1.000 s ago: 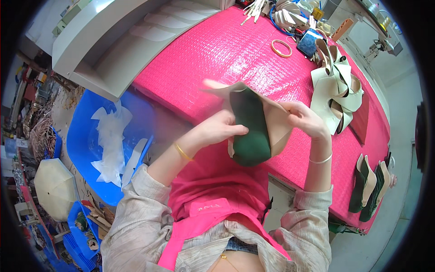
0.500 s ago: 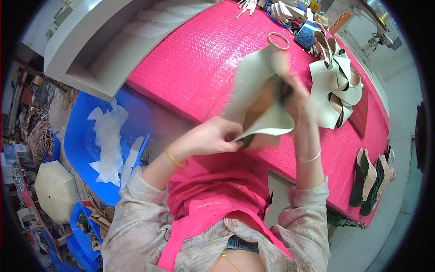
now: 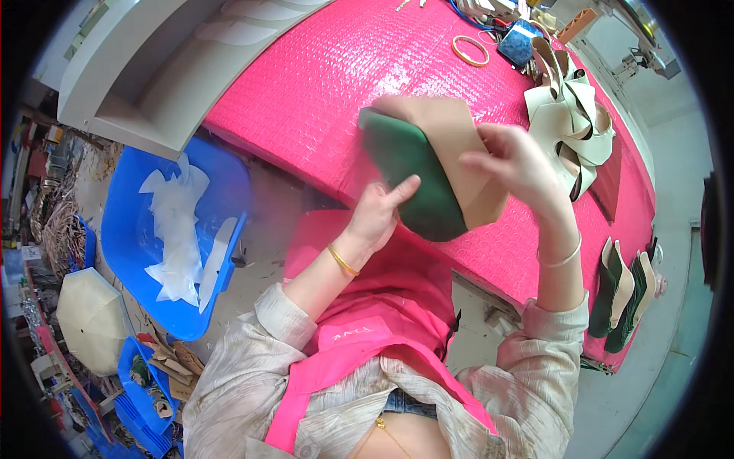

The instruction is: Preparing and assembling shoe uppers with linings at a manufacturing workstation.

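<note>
A flat, folded shoe upper (image 3: 451,153) of leather-like sheet, dark green on one panel and beige on the other, is tilted over the front of the pink-covered table. My left hand (image 3: 376,216) grips its lower left edge, thumb on the green face and fingers underneath, mostly hidden. Over the right side of the beige panel is my right hand (image 3: 524,168), slightly blurred, thumb and forefinger apart. Whether it presses on the panel is hard to tell. Further right lies a pile of pale green shoe uppers (image 3: 569,130) with dark and beige insides.
The pink table (image 3: 336,99) bears a tape ring (image 3: 470,50), a blue box (image 3: 520,42) and green-and-beige pieces (image 3: 612,287) at its right edge. A grey shelf unit (image 3: 145,84) stands left, above a blue bin (image 3: 130,229) with white scraps. A pale umbrella (image 3: 93,321) is lower left.
The upper has been turned over and flattened, so green and beige faces show instead of pale green. My right hand has loosened and shifted right; my left keeps hold.
</note>
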Tool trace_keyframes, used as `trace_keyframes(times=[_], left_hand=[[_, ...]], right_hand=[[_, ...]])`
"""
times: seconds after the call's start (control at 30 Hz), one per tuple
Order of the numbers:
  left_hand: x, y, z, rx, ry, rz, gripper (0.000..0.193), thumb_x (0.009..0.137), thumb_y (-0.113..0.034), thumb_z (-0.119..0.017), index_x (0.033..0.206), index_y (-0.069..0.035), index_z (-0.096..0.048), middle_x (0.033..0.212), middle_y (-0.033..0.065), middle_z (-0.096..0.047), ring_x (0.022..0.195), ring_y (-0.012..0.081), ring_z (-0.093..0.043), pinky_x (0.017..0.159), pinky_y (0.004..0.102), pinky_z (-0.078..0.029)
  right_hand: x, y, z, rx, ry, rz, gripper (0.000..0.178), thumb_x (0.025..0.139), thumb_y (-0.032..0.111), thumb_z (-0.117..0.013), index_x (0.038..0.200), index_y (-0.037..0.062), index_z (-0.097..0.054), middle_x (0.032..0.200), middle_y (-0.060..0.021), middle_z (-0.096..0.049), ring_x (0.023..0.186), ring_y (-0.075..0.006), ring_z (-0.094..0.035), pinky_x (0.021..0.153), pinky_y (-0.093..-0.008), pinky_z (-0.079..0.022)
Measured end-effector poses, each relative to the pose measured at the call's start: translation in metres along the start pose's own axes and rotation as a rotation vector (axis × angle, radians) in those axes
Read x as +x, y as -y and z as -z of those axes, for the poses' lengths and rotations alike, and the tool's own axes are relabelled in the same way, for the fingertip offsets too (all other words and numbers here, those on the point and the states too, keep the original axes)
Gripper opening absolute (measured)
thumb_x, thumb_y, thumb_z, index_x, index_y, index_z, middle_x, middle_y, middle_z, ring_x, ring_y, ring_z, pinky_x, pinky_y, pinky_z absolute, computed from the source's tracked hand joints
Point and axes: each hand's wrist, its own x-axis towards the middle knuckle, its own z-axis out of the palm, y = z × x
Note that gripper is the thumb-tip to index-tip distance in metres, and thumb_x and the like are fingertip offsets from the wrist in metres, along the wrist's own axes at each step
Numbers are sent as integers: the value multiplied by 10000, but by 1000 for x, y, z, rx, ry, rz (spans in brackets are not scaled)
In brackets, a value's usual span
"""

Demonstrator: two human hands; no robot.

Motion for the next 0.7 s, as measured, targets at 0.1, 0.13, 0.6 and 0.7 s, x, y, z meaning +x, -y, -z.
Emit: trace_keyframes(times=[0.1,0.13,0.6,0.7], left_hand=[[-4,16,-8,-305,-122,-25,369,854,-155,-543,1179,-19,-432,1143,53,-514,1051,176,-489,908,313,-390],[-6,22,-12,-350,-121,16,363,865,-171,-524,1184,-24,-430,1141,56,-518,1060,183,-490,905,325,-395],[5,-30,-37,1377,59,-606,265,674,-41,-637,920,12,-554,804,155,-578,776,319,-574,733,353,-454],[31,-33,-14,1347,79,-317,185,689,4,-574,874,18,-578,748,152,-599,716,256,-604,657,318,-459]], right_hand=[[12,-6,7,117,-119,27,166,780,129,-589,796,-36,-586,563,-49,-515,523,-101,-442,523,-276,-400],[16,-1,10,-59,-109,134,148,777,132,-580,805,-12,-595,581,-82,-530,508,-160,-435,525,-287,-403],[52,16,-12,323,341,-364,487,877,438,-424,1170,54,-486,1014,-143,-576,959,-183,-546,821,-316,-438],[35,-1,8,-225,699,-194,513,752,444,-627,1025,19,-536,847,-96,-572,787,-174,-538,687,-336,-420]])
